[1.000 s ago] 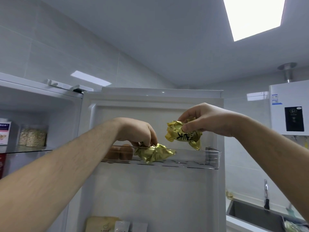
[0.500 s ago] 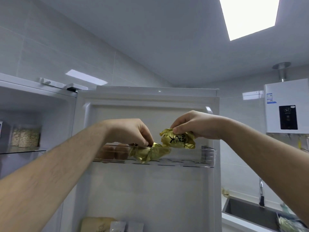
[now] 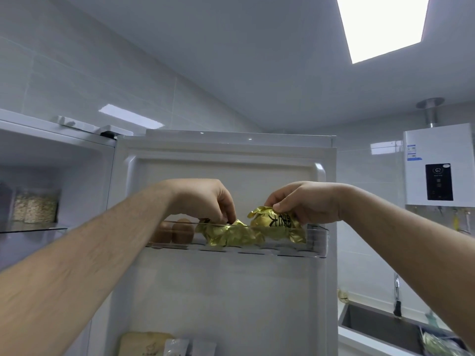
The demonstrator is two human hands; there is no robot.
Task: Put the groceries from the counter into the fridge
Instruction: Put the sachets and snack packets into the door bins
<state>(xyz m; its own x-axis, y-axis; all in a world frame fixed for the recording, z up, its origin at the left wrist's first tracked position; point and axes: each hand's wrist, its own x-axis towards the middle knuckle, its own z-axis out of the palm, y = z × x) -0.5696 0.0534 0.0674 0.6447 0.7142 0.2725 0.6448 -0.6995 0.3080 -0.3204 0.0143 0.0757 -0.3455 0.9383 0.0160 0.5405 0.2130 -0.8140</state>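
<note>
Fingers of the right hand are curled, thumb and tips pinching the top crimp of the printed gold packet. That packet is inside the clear door shelf, toward its 3 o'clock end; can't tell whether it rests on the shelf floor. Left hand: fingers are bent down, tips closed on the top edge of the second gold packet. This one lies in the same shelf, touching the printed one on its 9 o'clock side. Two brown eggs stand at 9 o'clock of the second packet, just beside it, partly behind the left forearm. The shelf is the top one on the open fridge door, with more packs in the door at 6 o'clock. Fridge interior is at frame 9 o'clock, with a grain jar on a glass shelf. Sink is at 4 o'clock, and a third gold packet lies just past it at 5 o'clock.
</note>
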